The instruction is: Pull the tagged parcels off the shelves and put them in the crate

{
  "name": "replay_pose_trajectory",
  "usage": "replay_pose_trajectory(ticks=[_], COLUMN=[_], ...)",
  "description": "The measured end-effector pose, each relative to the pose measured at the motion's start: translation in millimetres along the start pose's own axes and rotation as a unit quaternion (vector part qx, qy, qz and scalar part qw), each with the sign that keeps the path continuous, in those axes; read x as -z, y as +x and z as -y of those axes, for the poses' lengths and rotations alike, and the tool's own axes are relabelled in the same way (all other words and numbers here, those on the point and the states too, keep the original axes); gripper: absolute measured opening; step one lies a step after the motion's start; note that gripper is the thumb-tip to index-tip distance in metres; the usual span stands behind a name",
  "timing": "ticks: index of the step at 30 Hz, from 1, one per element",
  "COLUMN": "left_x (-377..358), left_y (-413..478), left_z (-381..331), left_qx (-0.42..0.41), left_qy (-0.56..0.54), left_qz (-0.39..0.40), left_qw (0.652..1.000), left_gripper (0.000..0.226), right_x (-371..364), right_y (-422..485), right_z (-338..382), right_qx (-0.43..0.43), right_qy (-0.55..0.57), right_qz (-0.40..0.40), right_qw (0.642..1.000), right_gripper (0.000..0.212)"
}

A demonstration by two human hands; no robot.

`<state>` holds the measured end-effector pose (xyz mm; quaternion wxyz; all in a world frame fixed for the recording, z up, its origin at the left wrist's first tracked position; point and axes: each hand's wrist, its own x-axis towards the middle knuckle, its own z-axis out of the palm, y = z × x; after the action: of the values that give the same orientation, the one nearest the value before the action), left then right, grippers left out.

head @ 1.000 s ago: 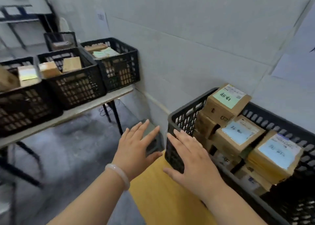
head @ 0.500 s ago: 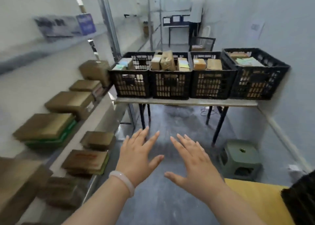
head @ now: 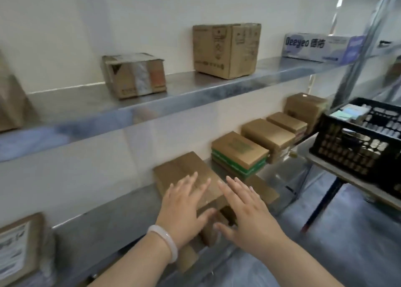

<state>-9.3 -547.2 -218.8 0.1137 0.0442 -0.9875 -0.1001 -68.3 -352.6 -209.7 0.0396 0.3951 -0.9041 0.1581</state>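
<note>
Two bare hands reach toward the metal shelving, both with fingers spread and nothing grasped; the left hand, with a pale bangle on its wrist, lies flat with its palm over the near end of a plain brown parcel on the middle shelf, though whether it presses on the cardboard or floats just above cannot be told; the right hand is held open just to the right of it, fingers pointing toward the far wall, apparently clear of any box. Right of that parcel and farther along the same shelf, a row of flat parcels runs away to the right: one with green bands on its side, then two brown ones, then a taller carton at the far end. On the upper shelf stand a small taped box, a taller printed carton, and a long white and blue box at the right, all well apart. At the near left edge a parcel bearing a white label is partly cut off. At the right, a black crate sits on a table, holding items too blurred to make out.
</note>
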Motion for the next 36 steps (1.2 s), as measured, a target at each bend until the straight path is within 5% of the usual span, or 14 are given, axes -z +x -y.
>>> replay_pose_trajectory(ticks=[9, 16, 21, 32, 36], left_x=[-29.6, -59.9, -77.9, -88.4, -84.7], left_y=[-1.2, 27.2, 48.0, 53.7, 54.9], left_z=[43.1, 32.6, 21.4, 11.2, 7.4], left_qx=[0.182, 0.335, 0.422, 0.493, 0.510], left_qy=[-0.077, -0.235, -0.247, -0.298, -0.310], left_qz=[0.067, 0.083, 0.061, 0.030, 0.023], left_qw=[0.978, 0.908, 0.870, 0.817, 0.802], left_gripper=[0.072, 0.086, 0.097, 0.100, 0.103], right_x=[-41.4, -57.7, -72.0, -93.6, -89.7], right_y=[74.1, 117.2, 140.9, 166.4, 168.5], right_z=[-8.7, -49.7, -87.7, -120.1, -118.8], right_qx=[0.036, -0.040, -0.084, -0.204, -0.219], right_qy=[0.029, 0.132, 0.169, 0.450, 0.477], right_qz=[0.036, 0.144, 0.182, 0.315, 0.310], right_qw=[0.998, 0.980, 0.965, 0.810, 0.793], right_gripper=[0.079, 0.089, 0.095, 0.077, 0.078])
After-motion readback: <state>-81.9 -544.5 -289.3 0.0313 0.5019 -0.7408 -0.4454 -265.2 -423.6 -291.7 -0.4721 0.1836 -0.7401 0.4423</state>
